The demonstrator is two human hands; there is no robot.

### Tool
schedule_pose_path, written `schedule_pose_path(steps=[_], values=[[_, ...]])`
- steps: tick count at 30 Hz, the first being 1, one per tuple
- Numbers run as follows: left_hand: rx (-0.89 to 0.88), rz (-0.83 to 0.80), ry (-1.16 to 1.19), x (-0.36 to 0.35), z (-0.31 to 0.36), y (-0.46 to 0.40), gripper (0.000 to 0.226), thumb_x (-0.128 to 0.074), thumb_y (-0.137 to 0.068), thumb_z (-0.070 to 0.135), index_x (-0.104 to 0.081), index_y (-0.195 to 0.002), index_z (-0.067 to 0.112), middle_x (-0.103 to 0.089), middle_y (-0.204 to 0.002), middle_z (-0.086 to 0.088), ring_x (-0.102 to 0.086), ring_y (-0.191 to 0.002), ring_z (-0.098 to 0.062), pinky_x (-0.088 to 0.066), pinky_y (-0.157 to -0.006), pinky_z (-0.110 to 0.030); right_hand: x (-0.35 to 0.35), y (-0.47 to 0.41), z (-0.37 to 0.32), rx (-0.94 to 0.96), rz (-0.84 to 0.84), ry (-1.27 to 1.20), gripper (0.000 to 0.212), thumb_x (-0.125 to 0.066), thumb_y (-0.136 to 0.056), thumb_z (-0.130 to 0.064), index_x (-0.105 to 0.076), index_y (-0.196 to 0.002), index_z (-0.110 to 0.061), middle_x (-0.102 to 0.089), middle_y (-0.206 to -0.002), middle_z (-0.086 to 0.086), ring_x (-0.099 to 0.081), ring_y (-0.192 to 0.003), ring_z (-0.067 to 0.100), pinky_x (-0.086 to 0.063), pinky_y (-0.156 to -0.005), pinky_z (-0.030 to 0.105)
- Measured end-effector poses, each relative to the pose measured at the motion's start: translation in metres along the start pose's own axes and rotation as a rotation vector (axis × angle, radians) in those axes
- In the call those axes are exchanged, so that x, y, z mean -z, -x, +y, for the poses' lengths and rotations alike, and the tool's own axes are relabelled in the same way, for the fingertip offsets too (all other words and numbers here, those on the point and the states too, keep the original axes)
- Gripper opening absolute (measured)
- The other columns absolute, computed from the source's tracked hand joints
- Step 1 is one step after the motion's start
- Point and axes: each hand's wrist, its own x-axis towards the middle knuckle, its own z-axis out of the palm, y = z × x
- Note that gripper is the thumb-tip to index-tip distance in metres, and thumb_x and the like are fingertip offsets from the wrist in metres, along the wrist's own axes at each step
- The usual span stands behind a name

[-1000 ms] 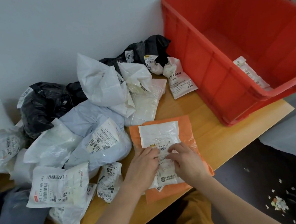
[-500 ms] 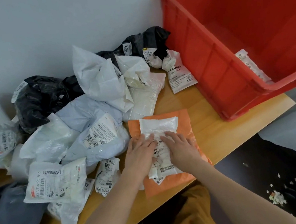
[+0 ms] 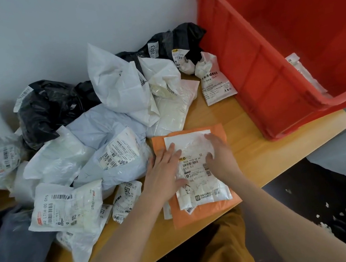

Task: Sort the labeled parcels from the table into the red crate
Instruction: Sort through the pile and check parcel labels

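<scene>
A flat white labeled parcel [image 3: 199, 184] lies on top of an orange envelope [image 3: 223, 133] near the table's front edge. My left hand [image 3: 164, 171] lies flat on the parcel's left side with fingers spread. My right hand [image 3: 218, 153] presses flat on its right side, fingers pointing up the parcel. The red crate [image 3: 269, 69] stands at the right end of the table. One white labeled parcel [image 3: 301, 72] lies inside it against the near wall.
A heap of white, grey and black labeled bags [image 3: 108, 117] fills the left and back of the wooden table [image 3: 265, 151]. A small white parcel [image 3: 214, 85] lies beside the crate's left wall. The table's front edge runs just below my hands.
Both hands have slid up the white parcel from its lower label toward its top, flattening it on the orange envelope. The view has shifted closer.
</scene>
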Motion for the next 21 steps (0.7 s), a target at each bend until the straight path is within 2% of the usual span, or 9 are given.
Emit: schedule_pose_path(steps=[3,5,7,10,14,16,18,20,21], values=[[-0.099,0.080,0.055,-0.003,-0.001,0.012,0.073,-0.066,-0.086,0.046,-0.034,-0.149,0.028,-0.013,-0.162,0.007,-0.006,-0.150,-0.015,0.004,-0.120,-0.039,0.004,0.020,0.001,0.122,0.146,-0.005,0.027,-0.058,-0.088,-0.004,-0.067,-0.110,-0.017,-0.060,-0.115,0.000,-0.049,-0.115,0.022,-0.041,-0.094,0.029],[-0.146,0.067,0.083,-0.009,0.000,0.017,0.065,-0.067,-0.085,0.045,-0.045,-0.143,0.028,-0.019,-0.161,0.007,-0.009,-0.149,-0.012,0.005,-0.120,-0.034,0.000,0.034,0.004,0.148,0.027,0.027,0.016,-0.069,-0.085,-0.015,-0.070,-0.099,-0.023,-0.054,-0.103,-0.007,-0.045,-0.106,0.015,-0.037,-0.090,0.029],[-0.129,0.033,0.075,-0.019,0.002,0.018,0.066,-0.067,-0.084,0.048,-0.043,-0.143,0.028,-0.016,-0.161,0.009,-0.006,-0.150,-0.011,0.002,-0.122,-0.038,-0.006,0.042,0.008,0.104,-0.140,0.139,0.024,-0.072,-0.083,-0.033,-0.063,-0.105,-0.032,-0.046,-0.109,-0.010,-0.037,-0.107,0.012,-0.031,-0.093,0.030],[-0.089,0.004,0.016,-0.032,0.007,0.017,0.065,-0.064,-0.088,0.044,-0.036,-0.145,0.030,-0.008,-0.162,0.010,0.005,-0.150,-0.011,-0.002,-0.122,-0.047,-0.014,0.039,0.011,0.037,-0.164,0.247,0.031,-0.070,-0.082,-0.042,-0.054,-0.107,-0.034,-0.041,-0.115,-0.010,-0.035,-0.113,0.012,-0.029,-0.101,0.034],[-0.133,0.034,-0.003,-0.026,0.013,0.014,0.056,-0.067,-0.086,0.039,-0.048,-0.137,0.028,-0.022,-0.157,0.003,-0.007,-0.148,-0.019,-0.006,-0.121,-0.049,-0.012,0.036,0.003,0.027,-0.144,0.259,0.025,-0.067,-0.085,-0.034,-0.059,-0.108,-0.028,-0.045,-0.115,-0.005,-0.039,-0.114,0.018,-0.033,-0.096,0.033],[-0.185,0.055,0.021,-0.021,0.009,0.017,0.045,-0.068,-0.086,0.038,-0.058,-0.129,0.029,-0.033,-0.151,0.004,-0.015,-0.145,-0.019,-0.011,-0.120,-0.048,-0.007,0.040,0.005,0.103,-0.032,0.172,0.018,-0.064,-0.087,-0.017,-0.070,-0.103,-0.024,-0.053,-0.105,-0.004,-0.045,-0.106,0.020,-0.034,-0.089,0.029],[-0.216,0.057,0.008,-0.023,0.004,0.024,0.039,-0.064,-0.089,0.036,-0.061,-0.128,0.031,-0.037,-0.150,0.004,-0.017,-0.144,-0.020,-0.010,-0.121,-0.047,-0.006,0.049,0.013,0.203,0.071,0.173,0.027,-0.064,-0.083,-0.004,-0.077,-0.095,-0.025,-0.056,-0.093,-0.005,-0.049,-0.094,0.021,-0.041,-0.085,0.032],[-0.227,0.041,-0.065,-0.027,0.005,0.030,0.037,-0.057,-0.093,0.035,-0.060,-0.130,0.032,-0.032,-0.153,0.003,-0.013,-0.146,-0.023,-0.003,-0.122,-0.047,-0.010,0.060,0.018,0.257,0.025,0.342,0.033,-0.064,-0.083,-0.007,-0.077,-0.099,-0.033,-0.057,-0.098,-0.005,-0.049,-0.094,0.024,-0.046,-0.084,0.039],[-0.225,0.024,-0.112,-0.028,0.009,0.031,0.035,-0.054,-0.095,0.034,-0.060,-0.129,0.032,-0.029,-0.155,0.002,-0.011,-0.147,-0.024,0.000,-0.122,-0.048,-0.011,0.063,0.019,0.254,-0.028,0.409,0.035,-0.059,-0.088,-0.012,-0.074,-0.106,-0.038,-0.055,-0.105,-0.005,-0.048,-0.100,0.025,-0.044,-0.090,0.041]])
